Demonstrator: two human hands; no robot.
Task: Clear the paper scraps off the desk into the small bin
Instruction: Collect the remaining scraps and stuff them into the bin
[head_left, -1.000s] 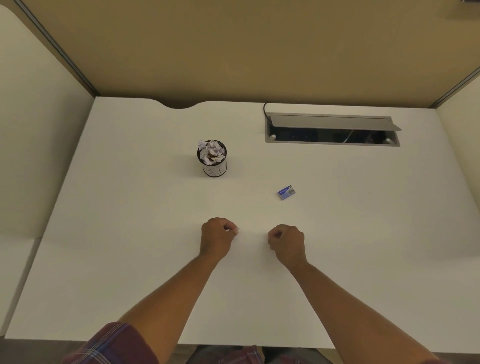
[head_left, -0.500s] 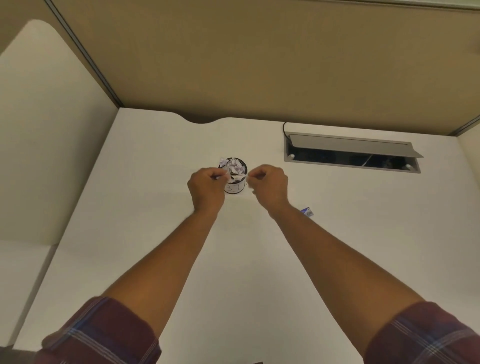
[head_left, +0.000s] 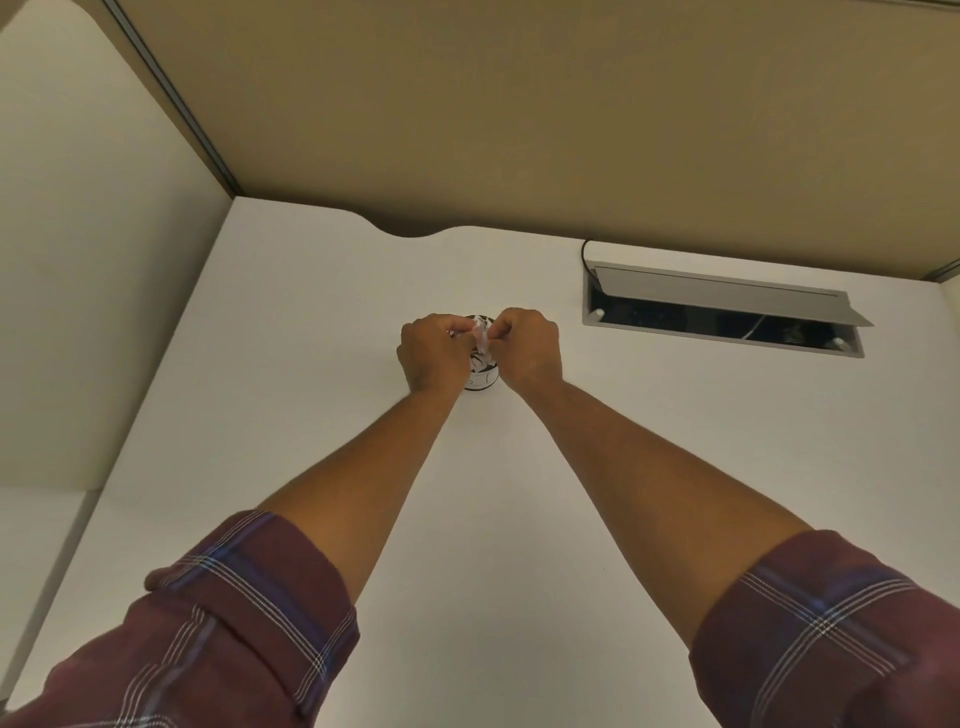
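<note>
The small round bin (head_left: 482, 378) stands on the white desk (head_left: 311, 322), mostly hidden between my two hands. Crumpled white paper scraps (head_left: 481, 340) stick up from its top. My left hand (head_left: 434, 353) and my right hand (head_left: 527, 353) are both held over the bin's mouth, fingers pinched together at the scraps. Each hand seems to pinch a small bit of paper, though the fingertips hide most of it.
A grey cable hatch (head_left: 722, 306) with its lid raised is set into the desk at the back right. Tan partition walls close the desk at the back and left. The small blue item seen earlier is hidden behind my right arm.
Both hands travelled from the desk's middle forward to the bin and now meet right above its opening. My head has moved forward and the view is closer.
</note>
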